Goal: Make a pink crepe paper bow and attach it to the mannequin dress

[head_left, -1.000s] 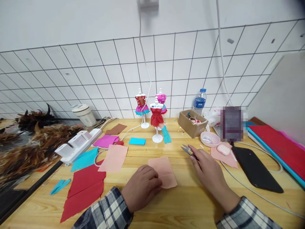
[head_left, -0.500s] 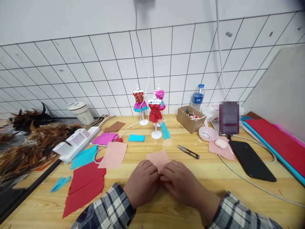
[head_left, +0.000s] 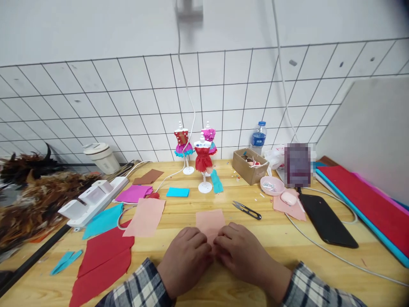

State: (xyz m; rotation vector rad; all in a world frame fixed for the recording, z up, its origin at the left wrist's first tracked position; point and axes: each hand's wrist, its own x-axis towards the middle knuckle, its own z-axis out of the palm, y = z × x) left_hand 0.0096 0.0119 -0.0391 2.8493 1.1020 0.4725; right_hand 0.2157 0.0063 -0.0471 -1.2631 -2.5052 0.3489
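Note:
A small pink fabric piece (head_left: 210, 220) lies on the wooden table (head_left: 287, 243) in front of me. My left hand (head_left: 187, 259) and my right hand (head_left: 240, 253) are side by side on its near edge, fingers curled and pinching the cloth. Black thread snips (head_left: 246, 209) lie just beyond my right hand, untouched. Three tiny dress forms stand further back; the front one wears a red dress (head_left: 202, 161).
Fabric scraps lie left: a larger pink piece (head_left: 145, 216), red pieces (head_left: 102, 256), blue (head_left: 102, 219) and magenta (head_left: 134, 192). A white power strip (head_left: 92, 200) and feathers (head_left: 28, 200) are far left. A cardboard box (head_left: 249, 165), pink dish (head_left: 272, 185), water bottle (head_left: 258, 137) and black phone (head_left: 327, 220) sit right.
My right hand let go of the snips, left them on the table and came back to join my left hand on the pink fabric. The view shifted slightly.

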